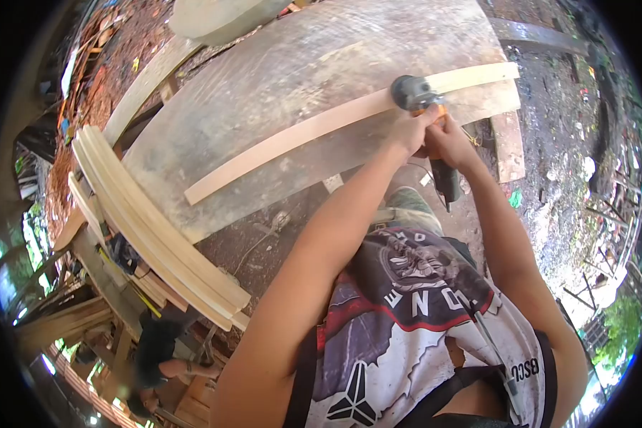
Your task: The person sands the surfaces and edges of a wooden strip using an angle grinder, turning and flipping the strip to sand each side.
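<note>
A long, pale wooden strip point(285, 141) lies across the worn work table point(264, 85). Over its right part sits an angle grinder point(412, 93), its round disc down on the strip. My left hand point(412, 132) is wrapped round the front of the grinder, near its orange part. Close beside it, my right hand point(449, 143) grips the grinder's body, whose dark rear end points down toward my body. The fingertips of both hands are partly hidden by the tool.
A stack of long pale boards point(157, 235) stands left of the table. Below it at the lower left is another person point(160, 357) in a dark shirt. A rounded grey object point(221, 18) is at the top edge. A cable point(260, 242) hangs below the table.
</note>
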The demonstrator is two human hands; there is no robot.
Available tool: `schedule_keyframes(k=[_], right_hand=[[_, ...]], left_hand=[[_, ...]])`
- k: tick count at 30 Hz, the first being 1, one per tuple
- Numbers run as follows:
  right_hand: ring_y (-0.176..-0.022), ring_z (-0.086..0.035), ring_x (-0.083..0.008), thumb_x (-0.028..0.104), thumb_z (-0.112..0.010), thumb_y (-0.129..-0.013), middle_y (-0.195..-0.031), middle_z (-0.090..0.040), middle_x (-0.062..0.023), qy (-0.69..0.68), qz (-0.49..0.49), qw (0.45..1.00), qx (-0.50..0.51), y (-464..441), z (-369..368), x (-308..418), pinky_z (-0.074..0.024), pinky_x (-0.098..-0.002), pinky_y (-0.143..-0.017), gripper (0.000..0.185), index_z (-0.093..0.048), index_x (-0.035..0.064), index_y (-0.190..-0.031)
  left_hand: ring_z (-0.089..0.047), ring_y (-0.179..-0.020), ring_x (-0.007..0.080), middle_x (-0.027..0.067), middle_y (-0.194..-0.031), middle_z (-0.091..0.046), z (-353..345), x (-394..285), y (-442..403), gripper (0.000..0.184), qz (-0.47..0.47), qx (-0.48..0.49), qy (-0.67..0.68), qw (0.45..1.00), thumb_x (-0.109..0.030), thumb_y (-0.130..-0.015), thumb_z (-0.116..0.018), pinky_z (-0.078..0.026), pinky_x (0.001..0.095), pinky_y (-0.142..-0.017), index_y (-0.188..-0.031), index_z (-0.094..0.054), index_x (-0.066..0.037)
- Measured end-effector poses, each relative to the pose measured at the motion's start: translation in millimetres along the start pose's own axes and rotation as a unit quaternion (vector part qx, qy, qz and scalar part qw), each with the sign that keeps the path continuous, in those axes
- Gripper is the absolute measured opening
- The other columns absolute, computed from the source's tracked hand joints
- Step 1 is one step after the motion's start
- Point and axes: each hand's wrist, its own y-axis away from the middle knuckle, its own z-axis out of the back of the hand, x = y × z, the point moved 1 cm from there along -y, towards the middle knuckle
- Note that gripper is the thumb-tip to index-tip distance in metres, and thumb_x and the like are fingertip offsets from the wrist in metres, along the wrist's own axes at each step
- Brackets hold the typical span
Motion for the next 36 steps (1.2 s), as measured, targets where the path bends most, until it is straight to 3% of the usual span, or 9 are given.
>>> schedule_keyframes(k=[2,5,8,15,24,26,28,32,36], right_hand=[[-0.077,-0.065,-0.0158,0.035,-0.067,-0.096,-0.091,-0.067,-0.0081,0.037,0.001,0.999,0.039,8.8,-39.7,9.1,-0.0537,-0.0324,-0.067,0.050,-0.053,-0.0030,-0.125],[-0.102,-0.072,-0.0373,0.048,-0.067,-0.093,-0.112,-0.071,-0.0264,0.156,-0.003,0.987,0.035,15.7,-100.1,9.8,-0.0557,-0.0447,-0.086,0.068,-0.051,-0.0050,-0.133],[-0.106,-0.070,-0.0432,0.053,-0.066,-0.091,-0.113,-0.070,-0.0284,0.222,0.056,0.973,0.039,28.1,-150.8,13.8,-0.0542,-0.0481,-0.090,0.072,-0.051,-0.0051,-0.131],[-0.110,-0.067,-0.0468,0.057,-0.065,-0.090,-0.115,-0.069,-0.0311,0.289,0.064,0.947,0.125,44.7,-252.9,47.2,-0.0524,-0.0507,-0.094,0.075,-0.050,-0.0065,-0.127],[-0.097,-0.071,-0.0482,0.045,-0.069,-0.086,-0.101,-0.070,-0.0346,0.279,0.160,0.925,0.202,52.2,-374.6,74.7,-0.0568,-0.0501,-0.084,0.066,-0.053,-0.0081,-0.122],[-0.096,-0.071,-0.0456,0.042,-0.069,-0.085,-0.100,-0.071,-0.0322,0.320,0.203,0.909,0.175,54.6,-374.7,86.8,-0.0571,-0.0498,-0.084,0.058,-0.058,-0.0077,-0.114],[-0.097,-0.072,-0.0430,0.040,-0.068,-0.084,-0.100,-0.072,-0.0292,0.325,0.182,0.916,0.146,49.6,-355.8,87.9,-0.0574,-0.0497,-0.083,0.052,-0.062,-0.0046,-0.111],[-0.098,-0.073,-0.0395,0.040,-0.072,-0.081,-0.101,-0.074,-0.0241,0.328,0.115,0.932,0.099,57.4,-291.2,89.1,-0.0579,-0.0481,-0.083,0.051,-0.065,-0.0016,-0.111],[-0.099,-0.073,-0.0402,0.043,-0.076,-0.080,-0.103,-0.073,-0.0251,0.317,0.086,0.944,0.022,40.2,-232.8,54.4,-0.0577,-0.0480,-0.085,0.059,-0.062,-0.0033,-0.114]], left_hand=[[-0.074,-0.092,0.0327,0.0180,-0.118,-0.069,37.6,23.1,21.0,0.062,-0.030,-0.012,0.050,0.998,-0.057,-0.097,-0.064,-0.064,0.0437,-0.073,-0.124,-0.069,-0.001],[-0.074,-0.092,0.0311,0.0165,-0.116,-0.070,86.5,44.2,62.9,0.058,-0.064,-0.037,0.099,0.992,-0.054,-0.099,-0.062,-0.065,0.0425,-0.073,-0.125,-0.068,-0.003],[-0.074,-0.092,0.0305,0.0150,-0.115,-0.070,126.3,59.3,97.2,0.055,-0.065,-0.065,0.129,0.987,-0.052,-0.102,-0.060,-0.065,0.0420,-0.073,-0.128,-0.067,-0.004],[-0.073,-0.096,0.0297,0.0141,-0.120,-0.067,211.4,91.2,163.0,0.058,-0.047,-0.115,0.184,0.975,-0.056,-0.103,-0.055,-0.066,0.0457,-0.077,-0.133,-0.063,-0.007],[-0.058,-0.128,0.0321,0.0109,-0.144,-0.056,301.9,112.2,227.4,0.066,-0.106,-0.170,0.286,0.937,-0.065,-0.103,-0.044,-0.048,0.0574,-0.107,-0.148,-0.049,-0.016],[-0.057,-0.129,0.0331,0.0112,-0.146,-0.055,298.4,110.2,226.0,0.066,-0.111,-0.133,0.297,0.939,-0.065,-0.104,-0.042,-0.046,0.0578,-0.109,-0.149,-0.049,-0.016],[-0.064,-0.117,0.0292,0.0104,-0.132,-0.064,286.2,100.8,223.3,0.066,-0.120,-0.130,0.276,0.945,-0.065,-0.102,-0.047,-0.054,0.0502,-0.100,-0.143,-0.054,-0.014],[-0.058,-0.128,0.0344,0.0157,-0.143,-0.058,236.9,89.4,181.7,0.069,-0.080,-0.088,0.254,0.960,-0.065,-0.105,-0.041,-0.049,0.0560,-0.105,-0.147,-0.050,-0.012],[-0.068,-0.109,0.0334,0.0156,-0.118,-0.071,206.9,79.6,142.2,0.066,-0.002,-0.034,0.104,0.994,-0.063,-0.105,-0.042,-0.054,0.0527,-0.098,-0.139,-0.056,-0.008]])
